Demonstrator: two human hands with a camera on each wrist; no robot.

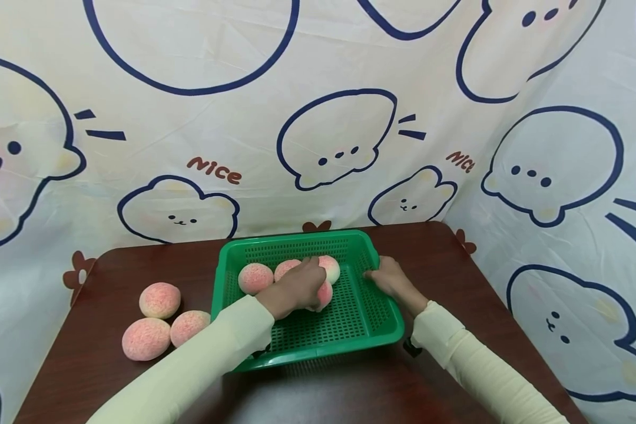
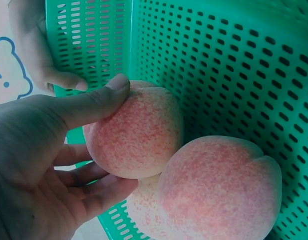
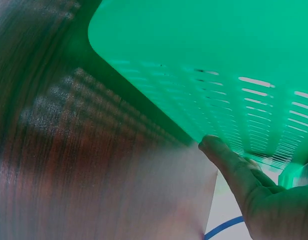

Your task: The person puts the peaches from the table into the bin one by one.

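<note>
In the head view a green perforated plastic basket sits on the table with several pink-and-cream peaches inside. My left hand reaches into it and holds a peach between thumb and fingers, clearest in the left wrist view. Another peach lies against the held one, with part of a paler peach below. One peach rests at the basket's left. My right hand grips the basket's right rim, thumb inside; the right wrist view shows fingers against the outer wall.
Left of the basket, three more peaches sit close together, one peach behind the front peach and the right-hand peach. The dark brown table ends at a patterned cloth behind and at both sides.
</note>
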